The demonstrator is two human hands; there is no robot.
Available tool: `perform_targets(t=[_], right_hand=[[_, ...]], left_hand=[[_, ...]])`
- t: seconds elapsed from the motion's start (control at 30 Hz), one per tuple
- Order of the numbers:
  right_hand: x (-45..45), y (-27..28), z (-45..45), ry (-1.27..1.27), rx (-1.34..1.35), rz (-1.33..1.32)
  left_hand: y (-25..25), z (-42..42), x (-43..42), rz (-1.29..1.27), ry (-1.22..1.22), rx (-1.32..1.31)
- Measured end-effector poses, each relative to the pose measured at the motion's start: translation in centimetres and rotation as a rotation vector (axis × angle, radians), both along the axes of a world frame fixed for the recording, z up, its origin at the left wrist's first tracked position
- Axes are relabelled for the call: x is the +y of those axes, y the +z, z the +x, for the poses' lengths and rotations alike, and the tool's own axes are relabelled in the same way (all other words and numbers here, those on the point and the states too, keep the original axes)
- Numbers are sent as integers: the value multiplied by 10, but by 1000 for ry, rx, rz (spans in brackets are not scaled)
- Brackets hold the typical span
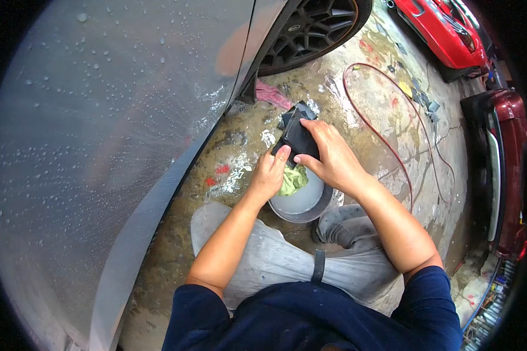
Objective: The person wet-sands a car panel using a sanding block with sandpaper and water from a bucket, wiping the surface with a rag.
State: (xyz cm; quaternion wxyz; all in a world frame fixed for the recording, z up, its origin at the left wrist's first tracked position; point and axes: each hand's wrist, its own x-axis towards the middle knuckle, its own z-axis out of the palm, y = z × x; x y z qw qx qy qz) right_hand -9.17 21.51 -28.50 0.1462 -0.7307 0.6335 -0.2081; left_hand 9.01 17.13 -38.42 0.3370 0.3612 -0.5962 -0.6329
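Note:
Both my hands hold a dark, flat block-like piece (300, 138) above a round bucket. My left hand (269, 173) grips its lower left side, with the thumb on top. On its right side rests my right hand (332, 153), fingers bent over the top edge and thumb at the bottom. Below them the bucket (303, 217) holds cloudy liquid, and a crumpled green cloth (293, 180) lies at its left inside. Black sheets (304, 109) show just beyond the block. Water drops cover the grey car panel (111, 99) at the left.
A car wheel (310, 29) is at the top, with a pink cloth (271, 95) near it. A red hose (369, 120) curves over the wet floor (392, 158). A red car (436, 32) and a dark red car (512, 134) stand at the right.

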Motion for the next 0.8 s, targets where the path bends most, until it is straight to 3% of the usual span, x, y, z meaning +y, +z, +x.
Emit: perform_targets(t=[0.8], right_hand=[[-4,4,11,13,-7,-112]], left_hand=[[-6,8,2,-64,55,16]])
